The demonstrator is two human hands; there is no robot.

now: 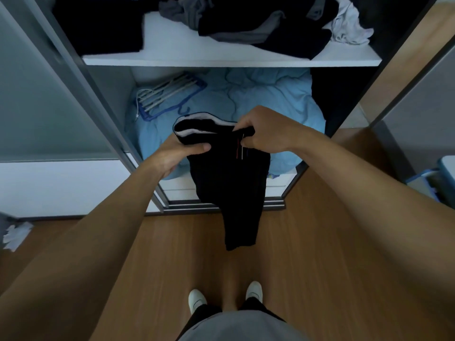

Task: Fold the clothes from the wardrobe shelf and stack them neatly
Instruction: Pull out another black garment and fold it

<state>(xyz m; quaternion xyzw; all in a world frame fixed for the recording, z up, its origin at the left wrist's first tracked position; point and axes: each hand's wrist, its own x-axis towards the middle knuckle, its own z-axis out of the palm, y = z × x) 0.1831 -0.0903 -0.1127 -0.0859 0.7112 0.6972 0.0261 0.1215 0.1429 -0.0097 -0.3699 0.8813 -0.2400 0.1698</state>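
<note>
A black garment [229, 183] with a white inner band and thin red, white and blue stripes hangs in front of the wardrobe, its lower end dangling above the floor. My left hand [177, 153] grips its top left edge, thumb on top. My right hand [266, 134] pinches the top right edge by the stripes. On the white shelf [172, 49] above lie a folded black piece [98, 25] at the left and a loose heap of black and grey clothes [258, 23], with a white garment [349, 28] at the right.
Below the shelf lies a light blue duvet [258, 99] with a bundle of hangers [167, 94] on it. A sliding door frame [81, 89] stands at the left. The floor [320, 242] is wood. White crumpled cloth [17, 235] lies at the far left, and a blue-rimmed bin [438, 178] stands right.
</note>
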